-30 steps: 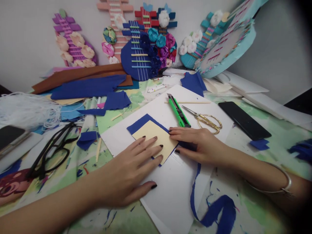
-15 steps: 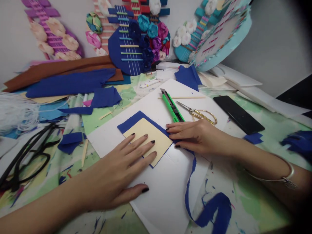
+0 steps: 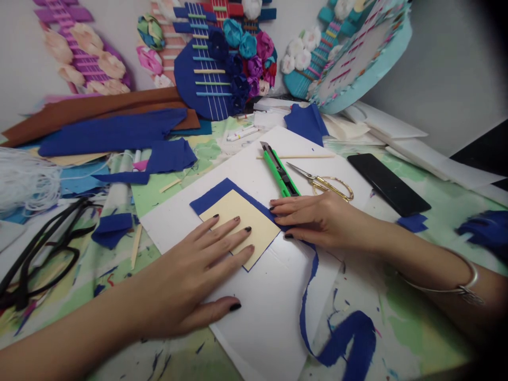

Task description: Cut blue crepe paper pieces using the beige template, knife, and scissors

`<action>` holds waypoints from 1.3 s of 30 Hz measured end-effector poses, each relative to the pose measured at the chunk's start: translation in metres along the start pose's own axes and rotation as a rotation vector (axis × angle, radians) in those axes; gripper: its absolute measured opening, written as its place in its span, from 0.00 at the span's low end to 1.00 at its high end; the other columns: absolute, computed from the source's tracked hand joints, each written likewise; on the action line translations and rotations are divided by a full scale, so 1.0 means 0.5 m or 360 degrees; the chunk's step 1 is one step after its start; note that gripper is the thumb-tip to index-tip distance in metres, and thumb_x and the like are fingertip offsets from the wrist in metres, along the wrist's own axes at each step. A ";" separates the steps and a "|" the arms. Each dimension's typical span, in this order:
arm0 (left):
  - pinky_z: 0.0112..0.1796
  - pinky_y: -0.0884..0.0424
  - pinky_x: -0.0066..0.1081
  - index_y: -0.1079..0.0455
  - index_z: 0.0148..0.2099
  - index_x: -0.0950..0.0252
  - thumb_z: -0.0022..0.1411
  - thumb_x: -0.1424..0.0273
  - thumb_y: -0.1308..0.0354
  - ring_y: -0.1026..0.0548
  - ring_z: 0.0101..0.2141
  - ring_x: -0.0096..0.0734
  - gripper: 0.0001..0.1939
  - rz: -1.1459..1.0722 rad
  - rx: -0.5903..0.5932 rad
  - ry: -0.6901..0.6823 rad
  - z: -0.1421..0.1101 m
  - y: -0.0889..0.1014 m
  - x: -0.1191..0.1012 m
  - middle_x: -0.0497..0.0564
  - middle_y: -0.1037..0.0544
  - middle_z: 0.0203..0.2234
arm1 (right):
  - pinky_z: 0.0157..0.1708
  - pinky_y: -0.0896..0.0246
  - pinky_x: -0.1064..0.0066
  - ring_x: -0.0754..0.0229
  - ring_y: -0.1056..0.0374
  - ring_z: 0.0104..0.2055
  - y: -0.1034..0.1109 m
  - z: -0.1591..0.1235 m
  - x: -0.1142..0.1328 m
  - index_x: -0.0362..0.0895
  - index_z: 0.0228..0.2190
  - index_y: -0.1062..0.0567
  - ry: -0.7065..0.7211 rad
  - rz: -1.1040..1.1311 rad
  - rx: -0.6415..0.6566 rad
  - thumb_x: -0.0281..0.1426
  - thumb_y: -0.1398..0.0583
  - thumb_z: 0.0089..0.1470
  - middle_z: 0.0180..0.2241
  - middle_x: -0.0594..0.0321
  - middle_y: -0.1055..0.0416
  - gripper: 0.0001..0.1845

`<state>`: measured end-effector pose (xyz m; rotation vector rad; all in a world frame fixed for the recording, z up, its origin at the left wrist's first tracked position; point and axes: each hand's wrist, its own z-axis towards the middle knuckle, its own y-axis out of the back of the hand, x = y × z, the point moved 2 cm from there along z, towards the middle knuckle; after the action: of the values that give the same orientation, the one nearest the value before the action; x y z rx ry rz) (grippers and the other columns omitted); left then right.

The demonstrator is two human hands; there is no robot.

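My left hand [image 3: 198, 280] lies flat, fingers spread, on a pale yellow card [image 3: 242, 217]. Beneath the card is a piece of blue crepe paper [image 3: 216, 194], showing along its far-left and far-right sides. At the card's right corner, my right hand [image 3: 323, 222] has its fingers closed on the edge of the blue paper. A long narrow blue strip [image 3: 304, 312] trails from under that hand and curls toward the near right. Just beyond the right hand rest a green box cutter [image 3: 280, 172], its blade partly out, and gold-handled scissors [image 3: 323, 182].
Everything rests on a white board [image 3: 262, 317]. A thin wooden stick [image 3: 301, 156] lies at its far part, with a black phone [image 3: 387, 182] to the right. Black-framed glasses [image 3: 43, 259] and blue scraps [image 3: 113, 228] are at left. Decorated paper guitars [image 3: 202, 69] stand behind.
Both hands keep their places on the card and blue paper. The whole view has shifted very slightly; nothing else has visibly moved.
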<state>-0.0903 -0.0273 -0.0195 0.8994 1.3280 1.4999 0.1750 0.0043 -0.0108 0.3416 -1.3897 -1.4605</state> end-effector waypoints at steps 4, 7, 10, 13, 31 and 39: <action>0.61 0.47 0.56 0.45 0.66 0.67 0.65 0.61 0.47 0.47 0.65 0.54 0.30 0.0017 0.0002 -0.0009 -0.001 -0.001 0.001 0.64 0.39 0.63 | 0.56 0.35 0.66 0.57 0.35 0.59 0.001 0.001 0.001 0.42 0.43 0.22 -0.0005 0.0000 -0.0002 0.25 0.41 0.58 0.50 0.58 0.25 0.12; 0.61 0.47 0.56 0.44 0.65 0.67 0.65 0.61 0.47 0.46 0.64 0.55 0.30 0.0009 -0.0011 -0.0008 0.000 -0.001 0.002 0.64 0.38 0.63 | 0.56 0.35 0.67 0.57 0.35 0.59 0.004 0.001 0.003 0.42 0.44 0.22 -0.0012 -0.0010 0.0017 0.25 0.41 0.58 0.50 0.58 0.25 0.12; 0.61 0.47 0.56 0.43 0.65 0.67 0.65 0.61 0.46 0.45 0.64 0.54 0.30 0.0004 -0.0005 -0.0006 0.002 0.001 0.002 0.64 0.37 0.62 | 0.56 0.35 0.68 0.58 0.34 0.58 0.005 0.002 0.005 0.41 0.43 0.22 -0.0020 -0.0021 0.0021 0.25 0.41 0.58 0.50 0.58 0.25 0.12; 0.60 0.46 0.55 0.43 0.65 0.68 0.65 0.61 0.46 0.44 0.64 0.55 0.30 0.0009 -0.0007 -0.0008 0.003 0.003 0.001 0.65 0.37 0.62 | 0.56 0.36 0.70 0.58 0.35 0.59 0.006 0.003 0.006 0.41 0.43 0.21 -0.0021 -0.0011 0.0013 0.25 0.40 0.58 0.50 0.57 0.25 0.11; 0.60 0.45 0.56 0.42 0.65 0.68 0.65 0.59 0.47 0.44 0.63 0.54 0.30 0.0059 0.0011 -0.0020 0.002 0.001 0.001 0.64 0.37 0.62 | 0.56 0.36 0.70 0.58 0.35 0.59 0.003 0.002 0.005 0.41 0.42 0.21 -0.0037 -0.0010 0.0017 0.25 0.40 0.57 0.50 0.58 0.25 0.11; 0.61 0.46 0.55 0.42 0.64 0.67 0.65 0.60 0.46 0.44 0.64 0.53 0.30 0.0043 -0.0018 -0.0009 0.003 -0.001 0.003 0.63 0.37 0.62 | 0.57 0.36 0.69 0.58 0.35 0.59 0.002 0.003 0.005 0.42 0.41 0.21 -0.0018 -0.0006 -0.0004 0.25 0.41 0.58 0.49 0.58 0.24 0.11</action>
<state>-0.0891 -0.0252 -0.0199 0.9166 1.3067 1.5231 0.1732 0.0030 -0.0086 0.3350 -1.3970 -1.4691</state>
